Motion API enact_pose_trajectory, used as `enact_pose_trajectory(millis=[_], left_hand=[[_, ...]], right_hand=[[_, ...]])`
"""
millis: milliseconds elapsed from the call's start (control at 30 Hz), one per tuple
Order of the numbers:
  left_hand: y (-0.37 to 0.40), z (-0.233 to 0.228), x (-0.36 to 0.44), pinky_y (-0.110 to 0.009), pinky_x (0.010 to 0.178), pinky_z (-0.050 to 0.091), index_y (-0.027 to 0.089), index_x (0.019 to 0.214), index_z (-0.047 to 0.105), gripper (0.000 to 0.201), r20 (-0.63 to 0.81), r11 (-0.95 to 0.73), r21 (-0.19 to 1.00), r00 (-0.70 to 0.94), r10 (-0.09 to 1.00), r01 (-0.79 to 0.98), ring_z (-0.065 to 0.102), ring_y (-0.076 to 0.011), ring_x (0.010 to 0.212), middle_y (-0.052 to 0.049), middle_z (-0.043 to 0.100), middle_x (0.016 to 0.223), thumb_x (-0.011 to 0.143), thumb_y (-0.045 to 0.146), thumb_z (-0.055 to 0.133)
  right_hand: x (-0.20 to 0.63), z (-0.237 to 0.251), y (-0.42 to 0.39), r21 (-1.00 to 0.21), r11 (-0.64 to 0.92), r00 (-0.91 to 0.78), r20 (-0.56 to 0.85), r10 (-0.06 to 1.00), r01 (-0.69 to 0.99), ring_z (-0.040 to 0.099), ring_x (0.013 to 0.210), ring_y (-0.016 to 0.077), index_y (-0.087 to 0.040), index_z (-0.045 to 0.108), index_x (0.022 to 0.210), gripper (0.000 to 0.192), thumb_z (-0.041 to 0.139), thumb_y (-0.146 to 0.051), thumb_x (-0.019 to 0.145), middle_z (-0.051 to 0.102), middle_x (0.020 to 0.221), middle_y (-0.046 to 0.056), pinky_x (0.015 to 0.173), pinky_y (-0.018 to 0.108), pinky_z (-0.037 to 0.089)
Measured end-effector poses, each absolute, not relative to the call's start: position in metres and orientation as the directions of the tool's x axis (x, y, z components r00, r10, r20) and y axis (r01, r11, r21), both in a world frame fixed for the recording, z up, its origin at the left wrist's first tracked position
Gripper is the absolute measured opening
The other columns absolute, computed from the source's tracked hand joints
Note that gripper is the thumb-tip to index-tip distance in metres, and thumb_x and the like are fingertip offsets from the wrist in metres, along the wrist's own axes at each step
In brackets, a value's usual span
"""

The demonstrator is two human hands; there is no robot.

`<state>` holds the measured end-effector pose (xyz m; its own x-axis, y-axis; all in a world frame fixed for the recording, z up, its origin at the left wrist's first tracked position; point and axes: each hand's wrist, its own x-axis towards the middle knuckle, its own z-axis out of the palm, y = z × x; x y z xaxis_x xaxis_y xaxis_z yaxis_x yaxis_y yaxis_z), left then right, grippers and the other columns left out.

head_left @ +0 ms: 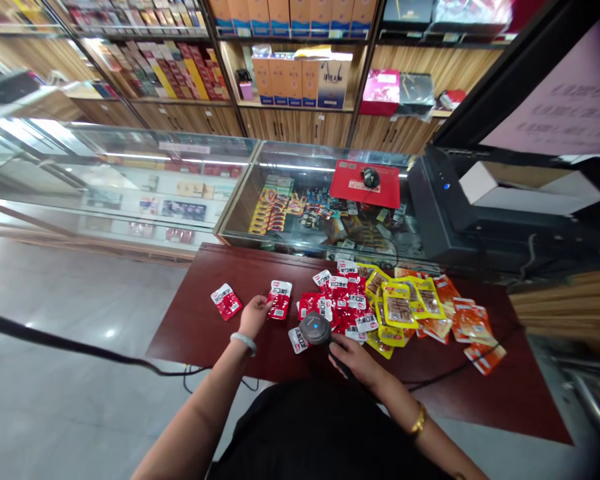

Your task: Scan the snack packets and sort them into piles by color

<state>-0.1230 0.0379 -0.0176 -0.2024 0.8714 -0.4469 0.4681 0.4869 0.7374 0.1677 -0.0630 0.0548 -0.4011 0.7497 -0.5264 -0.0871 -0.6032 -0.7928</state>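
Note:
My right hand (355, 360) is wrapped round the handle of a black barcode scanner (315, 328), its head lit by a small blue light. With fingers pinched at its left edge, my left hand (255, 317) holds a red-and-white snack packet (280, 301) at the tabletop. Another red-and-white packet (227, 302) lies alone farther left. Beyond the scanner spreads a loose pile of red-and-white packets (347, 293). Yellow snack packets (399, 305) overlap its right side, and orange packets (473, 320) lie at the far right.
The dark red table (190, 327) butts against a glass display counter (300, 160). On the counter rest a red mat (343, 183) and a computer mouse (370, 177). A black checkout machine (445, 213) carrying a white open box (525, 190) stands right. A black cable (105, 353) crosses the left.

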Motion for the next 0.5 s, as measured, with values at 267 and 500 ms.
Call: enact_pose_trajectory(millis=[267,500], left_hand=[[0.033,-0.007,-0.049,-0.020,0.051,0.037,0.020,0.077,0.053,0.023,-0.370,0.389,0.908,-0.141,0.918,0.153,0.048,-0.0090,0.052,0.004,0.055,0.060,0.073,0.041,0.061],[0.032,-0.007,-0.017,-0.023,0.058,0.042,0.018,0.078,0.058,0.030,-0.420,0.409,0.897,0.035,0.907,0.165,0.055,-0.0126,0.061,0.000,0.060,0.066,0.071,0.047,0.065]], right_hand=[[0.174,0.053,-0.061,-0.781,-0.621,-0.440,-0.534,0.722,-0.071,0.038,0.040,0.0074,-0.019,0.059,0.097,0.049,0.058,-0.065,0.081,0.049,0.053,-0.007,0.038,0.019,0.027],[0.179,0.054,-0.060,-0.772,-0.629,-0.369,-0.561,0.741,-0.089,0.040,0.043,0.0086,-0.020,0.062,0.104,0.054,0.061,-0.067,0.078,0.050,0.055,-0.005,0.041,0.020,0.028]])
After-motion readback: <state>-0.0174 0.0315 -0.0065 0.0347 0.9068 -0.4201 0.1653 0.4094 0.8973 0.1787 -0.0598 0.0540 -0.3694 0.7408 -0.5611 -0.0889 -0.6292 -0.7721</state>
